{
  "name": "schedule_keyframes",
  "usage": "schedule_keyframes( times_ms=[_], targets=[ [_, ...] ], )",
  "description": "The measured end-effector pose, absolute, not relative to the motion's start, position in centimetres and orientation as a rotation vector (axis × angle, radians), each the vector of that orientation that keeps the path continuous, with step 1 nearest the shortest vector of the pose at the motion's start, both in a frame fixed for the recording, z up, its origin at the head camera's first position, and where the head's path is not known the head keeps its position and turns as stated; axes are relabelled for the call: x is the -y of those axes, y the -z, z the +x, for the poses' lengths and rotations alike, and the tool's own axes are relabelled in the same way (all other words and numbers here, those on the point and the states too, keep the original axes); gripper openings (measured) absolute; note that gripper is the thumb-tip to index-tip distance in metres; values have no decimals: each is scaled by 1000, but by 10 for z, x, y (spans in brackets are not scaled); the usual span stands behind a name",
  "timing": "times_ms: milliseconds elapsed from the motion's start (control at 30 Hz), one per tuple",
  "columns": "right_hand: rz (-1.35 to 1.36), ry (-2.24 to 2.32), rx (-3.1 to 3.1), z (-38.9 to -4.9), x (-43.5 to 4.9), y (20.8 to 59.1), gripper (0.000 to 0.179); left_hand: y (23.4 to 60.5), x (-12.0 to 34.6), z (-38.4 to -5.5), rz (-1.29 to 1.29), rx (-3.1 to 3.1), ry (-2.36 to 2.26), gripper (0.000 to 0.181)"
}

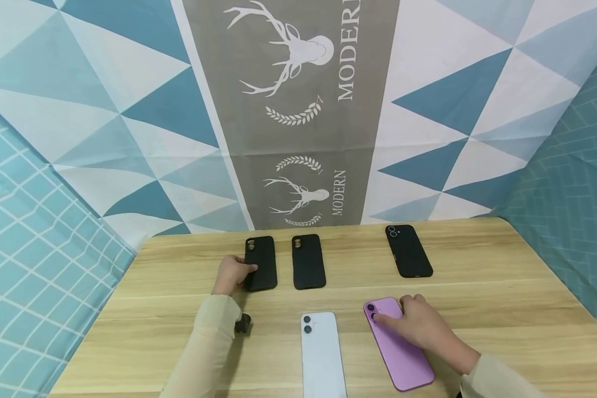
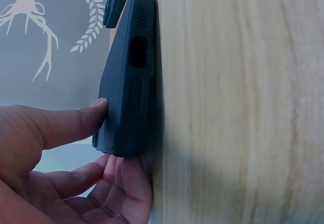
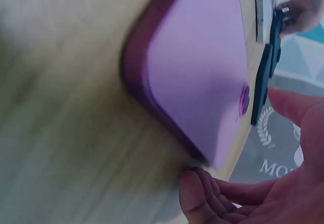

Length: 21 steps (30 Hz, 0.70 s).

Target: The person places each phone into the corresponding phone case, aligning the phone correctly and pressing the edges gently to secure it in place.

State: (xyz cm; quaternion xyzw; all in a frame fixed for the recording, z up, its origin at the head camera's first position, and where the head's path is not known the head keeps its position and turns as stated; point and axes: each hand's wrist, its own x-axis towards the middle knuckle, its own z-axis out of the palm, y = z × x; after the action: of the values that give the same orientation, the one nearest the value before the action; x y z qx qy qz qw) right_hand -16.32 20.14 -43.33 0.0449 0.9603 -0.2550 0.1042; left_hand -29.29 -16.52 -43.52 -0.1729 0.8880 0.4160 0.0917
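Observation:
On the left of the table, my left hand (image 1: 231, 275) grips the side of a black phone case (image 1: 262, 270). In the left wrist view the thumb (image 2: 86, 120) lies on the case's back and the curled fingers meet its side edge. A purple phone (image 1: 404, 356) lies back up at the right, its two camera lenses at the far end. My right hand (image 1: 424, 326) hovers around the phone's far end, thumb over the lenses. In the right wrist view the fingers (image 3: 195, 191) are close by the phone's edge; the thumb is apart from it.
A second black phone case (image 1: 308, 262) lies just right of the gripped one. Farther right is a third black case (image 1: 410, 251). A white phone (image 1: 322, 356) lies between my arms. Patterned cloth (image 1: 298, 138) hangs behind the wooden table (image 1: 179, 276).

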Motion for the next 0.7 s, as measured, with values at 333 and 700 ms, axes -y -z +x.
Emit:
schedule_keyframes(
  times_ms=[333, 700],
  targets=[
    [83, 678, -2924, -146, -190, 440, 89, 434, 166, -294, -515, -2631, -1219, 43],
    [103, 697, -2969, -145, -187, 444, 85, 432, 165, -294, -517, -2613, -1239, 46]
  ],
)
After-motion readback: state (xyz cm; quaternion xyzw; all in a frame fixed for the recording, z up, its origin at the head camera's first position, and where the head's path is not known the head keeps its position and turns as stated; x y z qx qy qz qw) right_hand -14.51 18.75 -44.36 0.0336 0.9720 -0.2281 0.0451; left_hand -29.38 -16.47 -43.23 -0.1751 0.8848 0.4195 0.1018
